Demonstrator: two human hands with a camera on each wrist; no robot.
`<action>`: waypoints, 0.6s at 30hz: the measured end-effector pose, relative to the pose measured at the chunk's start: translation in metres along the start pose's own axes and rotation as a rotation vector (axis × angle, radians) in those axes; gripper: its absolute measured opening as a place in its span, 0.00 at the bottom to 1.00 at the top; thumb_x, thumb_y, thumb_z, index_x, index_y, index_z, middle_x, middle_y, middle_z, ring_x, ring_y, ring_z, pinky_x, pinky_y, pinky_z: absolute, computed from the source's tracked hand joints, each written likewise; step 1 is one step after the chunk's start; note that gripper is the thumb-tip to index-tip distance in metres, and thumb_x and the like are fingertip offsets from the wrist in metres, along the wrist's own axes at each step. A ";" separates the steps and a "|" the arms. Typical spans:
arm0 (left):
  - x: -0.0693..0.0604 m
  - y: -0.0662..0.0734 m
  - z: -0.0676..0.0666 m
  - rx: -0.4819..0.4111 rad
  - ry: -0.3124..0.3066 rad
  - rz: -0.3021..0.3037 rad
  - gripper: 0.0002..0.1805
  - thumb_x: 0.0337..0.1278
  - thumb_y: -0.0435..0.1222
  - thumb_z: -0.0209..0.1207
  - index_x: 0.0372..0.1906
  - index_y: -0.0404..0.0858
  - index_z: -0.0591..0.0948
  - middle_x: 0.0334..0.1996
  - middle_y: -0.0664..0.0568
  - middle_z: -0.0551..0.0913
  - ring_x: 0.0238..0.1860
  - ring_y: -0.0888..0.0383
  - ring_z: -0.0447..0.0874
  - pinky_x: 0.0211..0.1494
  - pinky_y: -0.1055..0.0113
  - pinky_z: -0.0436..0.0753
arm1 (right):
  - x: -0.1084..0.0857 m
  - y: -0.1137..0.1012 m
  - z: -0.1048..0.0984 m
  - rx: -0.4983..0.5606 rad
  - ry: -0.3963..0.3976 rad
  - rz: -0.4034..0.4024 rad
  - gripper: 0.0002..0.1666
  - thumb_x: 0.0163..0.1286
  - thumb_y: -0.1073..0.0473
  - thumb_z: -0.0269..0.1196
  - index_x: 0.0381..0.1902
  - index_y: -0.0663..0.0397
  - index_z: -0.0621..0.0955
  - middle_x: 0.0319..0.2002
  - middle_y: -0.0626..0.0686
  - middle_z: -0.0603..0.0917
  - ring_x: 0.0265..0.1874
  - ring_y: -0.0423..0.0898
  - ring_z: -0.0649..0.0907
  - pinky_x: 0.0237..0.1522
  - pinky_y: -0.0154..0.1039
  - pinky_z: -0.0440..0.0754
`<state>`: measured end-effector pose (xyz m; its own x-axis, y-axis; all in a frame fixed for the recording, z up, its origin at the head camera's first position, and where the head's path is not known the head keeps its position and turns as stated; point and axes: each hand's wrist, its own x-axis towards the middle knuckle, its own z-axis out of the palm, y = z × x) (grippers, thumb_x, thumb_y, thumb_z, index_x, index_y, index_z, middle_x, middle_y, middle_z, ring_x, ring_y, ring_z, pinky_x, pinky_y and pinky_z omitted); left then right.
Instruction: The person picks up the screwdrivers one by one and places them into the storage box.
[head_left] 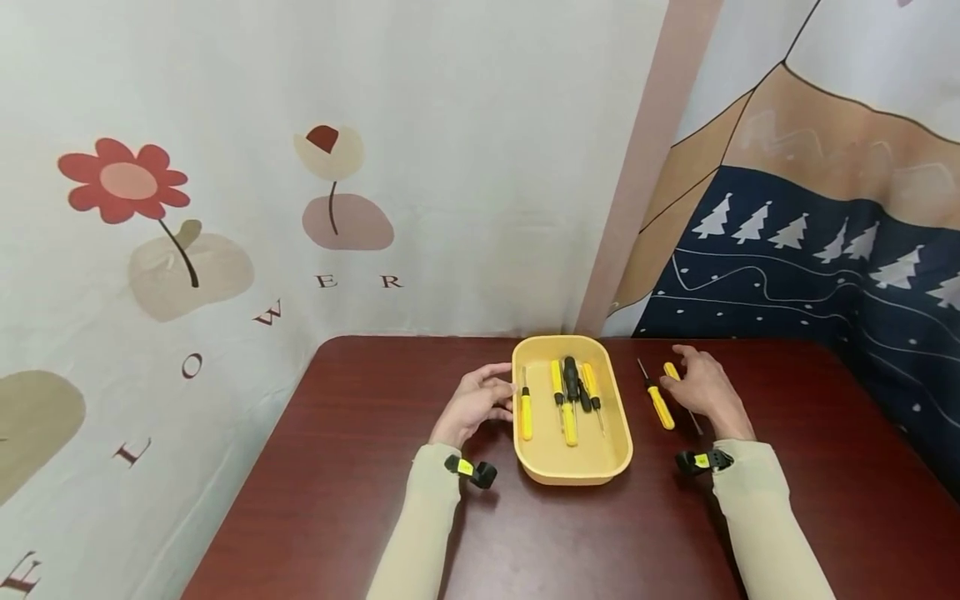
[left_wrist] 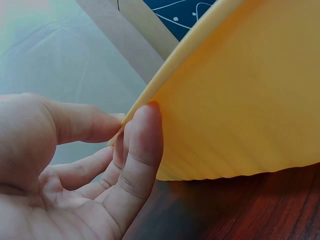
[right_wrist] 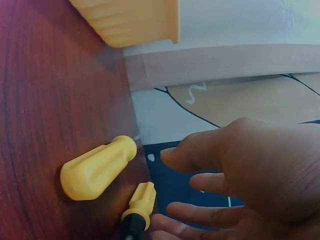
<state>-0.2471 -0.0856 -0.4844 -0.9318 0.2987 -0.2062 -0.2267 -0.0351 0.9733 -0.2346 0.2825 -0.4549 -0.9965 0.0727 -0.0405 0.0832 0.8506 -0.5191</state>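
Note:
A yellow plastic bin (head_left: 573,468) stands on the table. My left hand (head_left: 474,403) pinches its left rim, and the left wrist view shows thumb and fingers (left_wrist: 142,140) on either side of that edge. Inside lie several screwdrivers: one with a yellow handle (head_left: 527,417) along the left wall, others grouped in the middle, including a black-handled screwdriver (head_left: 571,379). Right of the bin are two yellow-handled screwdrivers on the table. My right hand (head_left: 705,385) hovers by the farther-right screwdriver (head_left: 671,371), fingers loosely bent and apart from it. The other screwdriver (head_left: 660,408) lies just left of it.
The dark red wooden table (head_left: 360,467) meets a patterned fabric backdrop (head_left: 465,167) behind the bin. Each wrist wears a black camera strap, the left strap (head_left: 471,472) close to the bin's left side.

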 end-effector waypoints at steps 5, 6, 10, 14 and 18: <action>0.001 0.001 0.001 -0.006 -0.001 -0.008 0.29 0.69 0.28 0.59 0.73 0.36 0.70 0.45 0.40 0.84 0.30 0.57 0.81 0.32 0.68 0.87 | 0.001 0.004 0.002 -0.016 -0.019 0.011 0.42 0.69 0.59 0.64 0.74 0.73 0.62 0.63 0.78 0.70 0.56 0.69 0.75 0.59 0.67 0.78; 0.001 0.001 0.001 -0.009 0.001 -0.011 0.29 0.69 0.28 0.60 0.72 0.37 0.71 0.45 0.41 0.84 0.30 0.57 0.81 0.32 0.68 0.87 | 0.001 0.004 0.002 -0.020 -0.022 0.012 0.42 0.69 0.59 0.64 0.74 0.73 0.62 0.62 0.78 0.70 0.56 0.69 0.75 0.59 0.66 0.79; 0.001 0.000 0.001 -0.015 0.000 -0.005 0.28 0.69 0.29 0.60 0.72 0.36 0.71 0.45 0.40 0.84 0.30 0.57 0.81 0.32 0.68 0.88 | 0.003 0.008 0.004 -0.039 -0.039 0.015 0.42 0.67 0.60 0.64 0.73 0.74 0.62 0.59 0.77 0.72 0.52 0.67 0.77 0.56 0.64 0.80; 0.003 -0.002 0.001 -0.027 -0.008 0.002 0.29 0.68 0.27 0.59 0.73 0.34 0.70 0.46 0.38 0.84 0.29 0.57 0.81 0.31 0.69 0.87 | 0.004 0.010 0.005 -0.039 -0.057 0.031 0.42 0.67 0.60 0.64 0.73 0.75 0.63 0.58 0.76 0.73 0.50 0.65 0.78 0.53 0.62 0.81; 0.003 -0.002 -0.001 -0.028 -0.007 -0.004 0.29 0.68 0.27 0.59 0.73 0.35 0.70 0.46 0.37 0.84 0.29 0.58 0.81 0.31 0.68 0.87 | 0.004 0.010 0.007 -0.052 -0.066 0.044 0.41 0.67 0.60 0.65 0.72 0.74 0.64 0.57 0.76 0.75 0.47 0.64 0.79 0.51 0.60 0.82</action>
<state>-0.2495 -0.0854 -0.4873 -0.9290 0.3054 -0.2089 -0.2380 -0.0609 0.9694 -0.2381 0.2876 -0.4662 -0.9899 0.0776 -0.1190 0.1251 0.8732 -0.4710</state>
